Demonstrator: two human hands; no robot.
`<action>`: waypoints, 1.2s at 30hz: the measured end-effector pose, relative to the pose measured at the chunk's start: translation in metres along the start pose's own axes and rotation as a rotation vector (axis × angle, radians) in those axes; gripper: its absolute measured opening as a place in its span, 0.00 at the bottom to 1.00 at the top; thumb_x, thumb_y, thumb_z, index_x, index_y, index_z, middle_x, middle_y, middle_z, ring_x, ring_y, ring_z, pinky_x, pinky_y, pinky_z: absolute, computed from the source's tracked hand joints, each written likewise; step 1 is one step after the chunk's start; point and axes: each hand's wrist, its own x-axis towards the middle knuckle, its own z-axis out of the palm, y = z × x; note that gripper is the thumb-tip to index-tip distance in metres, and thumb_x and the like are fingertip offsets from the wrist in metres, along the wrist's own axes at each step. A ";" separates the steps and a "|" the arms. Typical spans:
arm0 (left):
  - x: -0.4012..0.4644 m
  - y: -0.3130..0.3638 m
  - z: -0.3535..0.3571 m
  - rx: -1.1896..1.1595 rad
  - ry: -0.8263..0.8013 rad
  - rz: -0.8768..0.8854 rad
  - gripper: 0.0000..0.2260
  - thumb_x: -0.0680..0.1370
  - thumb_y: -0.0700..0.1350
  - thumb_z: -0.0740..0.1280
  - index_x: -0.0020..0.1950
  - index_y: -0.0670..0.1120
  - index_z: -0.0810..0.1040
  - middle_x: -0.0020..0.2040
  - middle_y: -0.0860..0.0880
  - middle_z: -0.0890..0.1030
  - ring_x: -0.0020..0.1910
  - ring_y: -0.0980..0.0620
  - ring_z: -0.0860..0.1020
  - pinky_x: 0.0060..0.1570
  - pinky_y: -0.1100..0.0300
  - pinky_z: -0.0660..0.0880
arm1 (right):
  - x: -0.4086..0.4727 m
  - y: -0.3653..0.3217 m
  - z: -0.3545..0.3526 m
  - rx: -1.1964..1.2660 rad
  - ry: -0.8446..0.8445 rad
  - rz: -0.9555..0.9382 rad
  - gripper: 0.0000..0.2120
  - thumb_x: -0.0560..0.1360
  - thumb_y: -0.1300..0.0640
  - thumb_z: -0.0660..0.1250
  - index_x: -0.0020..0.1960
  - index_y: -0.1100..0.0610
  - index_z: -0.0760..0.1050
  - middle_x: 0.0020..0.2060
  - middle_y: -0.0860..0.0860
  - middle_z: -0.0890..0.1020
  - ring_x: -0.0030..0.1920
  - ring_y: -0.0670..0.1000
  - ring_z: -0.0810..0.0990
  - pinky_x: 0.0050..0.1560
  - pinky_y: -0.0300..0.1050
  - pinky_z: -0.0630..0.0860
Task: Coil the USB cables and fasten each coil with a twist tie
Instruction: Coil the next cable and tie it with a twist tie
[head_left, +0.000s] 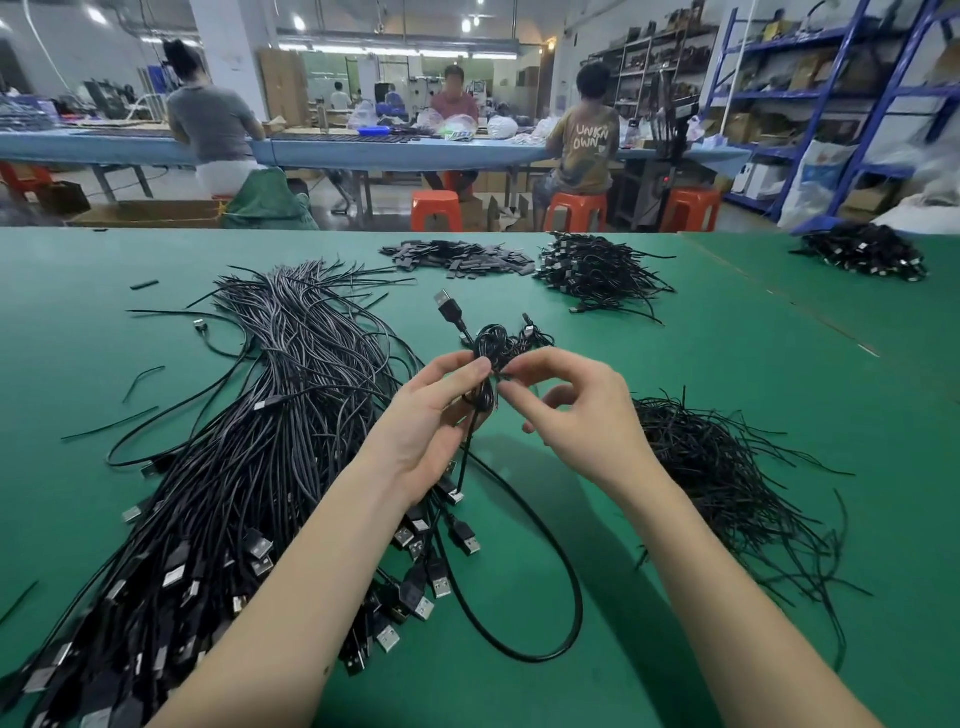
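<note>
A black coiled USB cable (501, 340) is held up over the green table (727, 364), its USB plug (450, 307) sticking up to the left. My left hand (431, 415) grips the coil at its middle, with a long loop of cable (540, 597) trailing down to the table. My right hand (576, 405) pinches at the coil's waist, where a thin black twist tie seems to sit; the tie itself is hard to make out. A big bundle of loose USB cables (249, 467) lies to the left. A heap of black twist ties (727, 483) lies to the right.
A pile of tied coils (592, 273) and a heap of small dark flat pieces (462, 257) lie at the far side of the table; another cable pile (867, 254) sits far right. People work at a blue bench beyond, with orange stools and shelving.
</note>
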 end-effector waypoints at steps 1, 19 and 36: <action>0.000 -0.001 -0.001 0.011 0.003 -0.001 0.11 0.67 0.41 0.74 0.48 0.47 0.79 0.40 0.50 0.83 0.35 0.54 0.79 0.39 0.63 0.77 | 0.000 0.002 0.000 -0.064 0.018 -0.045 0.01 0.75 0.53 0.75 0.45 0.47 0.84 0.40 0.41 0.85 0.30 0.52 0.82 0.33 0.37 0.75; 0.148 -0.003 0.039 0.648 0.372 0.071 0.08 0.72 0.41 0.77 0.44 0.46 0.79 0.50 0.42 0.84 0.45 0.47 0.81 0.57 0.52 0.80 | -0.024 0.048 0.042 -0.032 0.075 0.375 0.15 0.78 0.44 0.67 0.39 0.51 0.82 0.33 0.46 0.84 0.27 0.40 0.73 0.31 0.31 0.67; 0.073 -0.007 0.012 1.053 0.273 0.246 0.06 0.79 0.51 0.68 0.50 0.51 0.81 0.49 0.55 0.83 0.48 0.58 0.79 0.50 0.61 0.71 | -0.024 0.045 0.040 -0.149 0.038 0.376 0.08 0.75 0.49 0.69 0.40 0.51 0.82 0.33 0.46 0.83 0.34 0.44 0.78 0.39 0.40 0.72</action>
